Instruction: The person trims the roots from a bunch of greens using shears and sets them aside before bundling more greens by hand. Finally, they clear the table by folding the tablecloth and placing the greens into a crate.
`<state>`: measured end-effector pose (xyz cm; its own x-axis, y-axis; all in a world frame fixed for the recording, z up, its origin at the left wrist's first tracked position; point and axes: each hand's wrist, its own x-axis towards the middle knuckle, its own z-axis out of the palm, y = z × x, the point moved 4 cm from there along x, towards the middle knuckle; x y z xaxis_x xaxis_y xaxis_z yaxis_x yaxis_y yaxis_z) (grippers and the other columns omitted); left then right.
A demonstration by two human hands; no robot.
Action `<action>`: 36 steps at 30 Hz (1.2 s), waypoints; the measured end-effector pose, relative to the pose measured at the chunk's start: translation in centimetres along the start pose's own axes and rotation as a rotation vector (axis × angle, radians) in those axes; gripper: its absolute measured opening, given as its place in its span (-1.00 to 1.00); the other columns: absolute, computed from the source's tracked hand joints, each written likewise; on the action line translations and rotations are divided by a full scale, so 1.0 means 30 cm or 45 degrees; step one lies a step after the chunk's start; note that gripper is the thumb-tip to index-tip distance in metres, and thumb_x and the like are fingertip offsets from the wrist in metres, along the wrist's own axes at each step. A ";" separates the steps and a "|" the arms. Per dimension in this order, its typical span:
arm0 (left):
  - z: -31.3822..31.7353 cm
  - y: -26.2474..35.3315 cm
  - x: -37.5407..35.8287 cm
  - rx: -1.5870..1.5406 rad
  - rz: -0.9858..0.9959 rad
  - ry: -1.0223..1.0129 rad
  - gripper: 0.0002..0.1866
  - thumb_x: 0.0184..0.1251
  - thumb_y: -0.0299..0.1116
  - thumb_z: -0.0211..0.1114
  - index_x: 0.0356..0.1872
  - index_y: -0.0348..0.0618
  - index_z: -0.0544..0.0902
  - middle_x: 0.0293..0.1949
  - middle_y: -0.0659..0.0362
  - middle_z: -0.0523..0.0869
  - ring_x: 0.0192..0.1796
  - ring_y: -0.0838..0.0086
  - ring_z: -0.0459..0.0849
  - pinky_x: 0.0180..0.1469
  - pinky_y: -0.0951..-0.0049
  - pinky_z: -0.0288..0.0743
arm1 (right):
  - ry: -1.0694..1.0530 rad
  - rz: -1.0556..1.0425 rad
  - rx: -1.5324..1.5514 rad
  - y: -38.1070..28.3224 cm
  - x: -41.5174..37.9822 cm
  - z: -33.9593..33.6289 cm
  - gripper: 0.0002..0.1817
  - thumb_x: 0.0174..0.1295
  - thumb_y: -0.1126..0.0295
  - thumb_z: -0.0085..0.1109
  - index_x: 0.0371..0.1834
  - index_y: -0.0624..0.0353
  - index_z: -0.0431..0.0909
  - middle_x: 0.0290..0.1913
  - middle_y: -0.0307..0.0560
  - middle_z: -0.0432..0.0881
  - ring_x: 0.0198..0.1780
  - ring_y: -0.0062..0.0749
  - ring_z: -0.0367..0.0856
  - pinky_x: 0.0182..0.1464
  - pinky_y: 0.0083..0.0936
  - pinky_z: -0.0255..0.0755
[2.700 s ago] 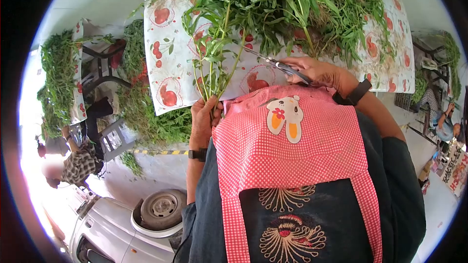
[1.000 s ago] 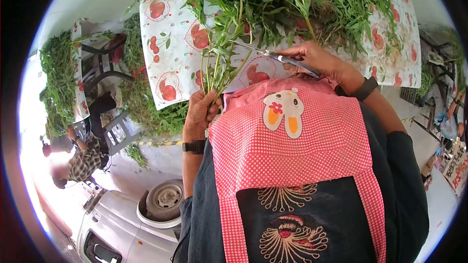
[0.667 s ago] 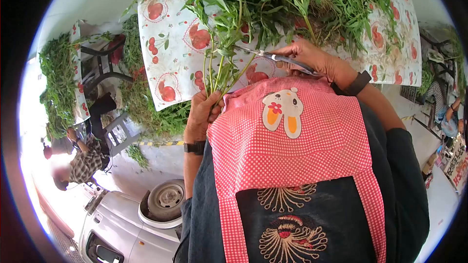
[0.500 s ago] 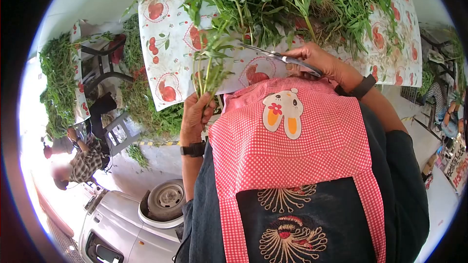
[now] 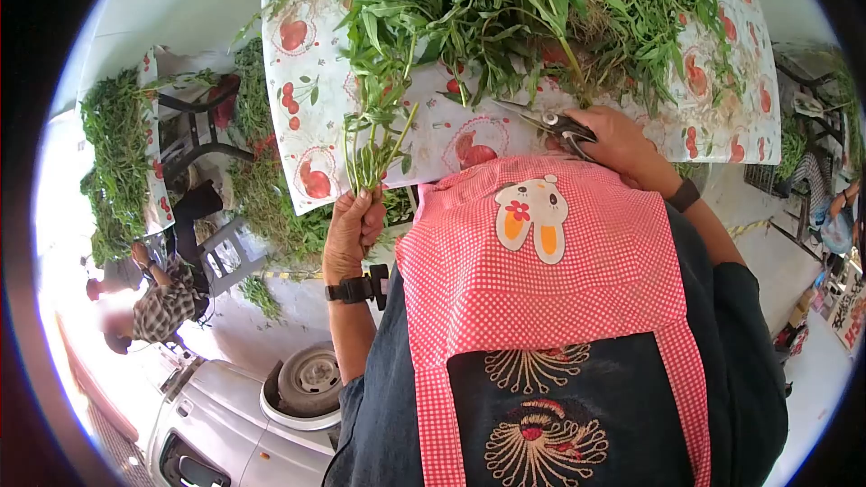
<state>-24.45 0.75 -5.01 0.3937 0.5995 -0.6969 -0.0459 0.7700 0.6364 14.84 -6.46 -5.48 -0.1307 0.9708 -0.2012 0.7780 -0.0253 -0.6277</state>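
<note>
The left hand [image 5: 352,230] is closed around the lower stems of a small bunch of greens [image 5: 374,140], gripping them at the near end so the leafy tops rise toward the far side, over the near left part of the table. The bunch stands roughly upright, tilted a little to the right, and its upper leaves reach the edge of the big pile of greens [image 5: 541,9] that covers the far part of the table. A black wristband [image 5: 356,289] sits on the left wrist.

The right hand [image 5: 618,144] is wrapped around the handles of a pair of scissors [image 5: 541,119], fingers folded over them. The blades point left and lie close together, just above the tablecloth [image 5: 311,117], near the bunch but not touching it. A dark band shows on the right wrist as well.

The tablecloth is white with red fruit prints and hangs over the near edge of the table. The person wears a red checked apron [image 5: 541,298] with a rabbit patch on the chest, over a dark top.

To the left, well apart, a second table [image 5: 113,153] also carries greens, and another person [image 5: 153,302] in a checked shirt is beside it. A white vehicle [image 5: 234,433] with a spare wheel is in the near left.
</note>
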 end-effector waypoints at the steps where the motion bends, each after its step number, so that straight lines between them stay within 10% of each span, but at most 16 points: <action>1: -0.001 -0.012 -0.003 -0.066 -0.019 -0.006 -0.75 0.35 -0.16 0.17 -0.25 -0.15 0.54 -0.67 0.36 0.36 -0.71 0.76 0.15 -0.74 0.73 -0.04 | 0.002 -0.005 -0.002 0.000 -0.013 0.002 -0.57 0.04 0.20 0.28 -0.02 0.12 0.54 -0.39 0.10 0.58 -0.29 0.04 0.56 -0.24 -0.18 0.42; 7: 0.044 -0.030 0.003 -0.121 -0.018 -0.037 -0.72 0.30 -0.14 0.24 -0.28 -0.17 0.53 -0.68 0.35 0.36 -0.73 0.75 0.16 -0.76 0.74 -0.02 | 0.168 -0.085 -0.480 -0.083 0.021 -0.060 -0.53 0.01 0.20 0.28 0.02 0.10 0.52 -0.39 0.03 0.57 -0.28 -0.03 0.56 -0.23 -0.19 0.42; 11: 0.052 -0.049 0.011 -0.116 -0.056 -0.043 -0.71 0.30 -0.15 0.24 -0.32 -0.21 0.53 -0.68 0.33 0.37 -0.73 0.74 0.17 -0.77 0.73 0.00 | -0.082 0.394 0.550 -0.161 0.226 -0.021 -0.45 0.09 0.21 0.30 0.13 0.24 0.47 -0.49 -0.13 0.54 -0.61 -0.38 0.51 -0.55 -0.47 0.41; 15: 0.083 -0.050 0.000 -0.084 -0.013 -0.080 -0.71 0.32 -0.16 0.22 -0.32 -0.23 0.54 -0.69 0.34 0.36 -0.74 0.75 0.16 -0.77 0.72 -0.01 | -0.165 0.785 1.448 -0.242 0.409 0.156 -0.55 -0.02 0.10 0.41 -0.34 0.30 0.55 -0.57 -0.13 0.53 -0.71 -0.46 0.45 -0.70 -0.51 0.40; 22: 0.072 -0.093 -0.004 0.101 0.041 -0.194 -0.77 0.33 -0.22 0.21 -0.34 -0.19 0.55 -0.72 0.39 0.34 -0.77 0.75 0.13 -0.76 0.70 -0.04 | 0.309 0.885 1.150 -0.275 0.621 0.249 -0.61 -0.12 0.18 0.44 -0.75 0.11 0.40 -0.72 -0.18 0.40 -0.78 -0.47 0.30 -0.75 -0.48 0.13; 28: -0.149 0.014 -0.141 -0.077 0.234 0.310 -0.79 0.34 -0.20 0.16 -0.35 -0.12 0.48 -0.70 0.41 0.27 -0.75 0.73 0.15 -0.78 0.67 -0.05 | -0.034 0.770 1.222 -0.204 0.545 0.190 -0.63 -0.05 0.14 0.41 -0.65 0.13 0.43 -0.71 -0.23 0.40 -0.79 -0.57 0.27 -0.78 -0.56 0.10; 31: -0.191 0.103 -0.157 -0.279 0.515 0.097 -0.79 0.39 -0.21 0.11 -0.30 -0.14 0.50 -0.71 0.43 0.25 -0.75 0.76 0.14 -0.77 0.69 -0.05 | -0.076 0.680 1.268 -0.199 0.512 0.189 -0.62 -0.02 0.12 0.41 -0.52 0.19 0.49 -0.64 -0.21 0.47 -0.73 -0.56 0.36 -0.72 -0.61 0.22; 36: 0.020 0.101 0.013 0.037 0.277 0.220 -0.75 0.38 -0.23 0.14 -0.13 -0.21 0.54 -0.68 0.42 0.32 -0.73 0.78 0.18 -0.76 0.71 0.00 | -0.282 0.538 1.421 -0.270 0.471 0.202 -0.70 0.10 0.26 0.34 -0.32 0.29 0.54 -0.48 -0.14 0.60 -0.53 -0.47 0.59 -0.52 -0.59 0.55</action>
<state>-23.89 3.19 -3.16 0.2151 0.7803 -0.5873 -0.0849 0.6140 0.7847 2.97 6.01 -7.79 -0.1821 0.7774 -0.6021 -0.1586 -0.6275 -0.7623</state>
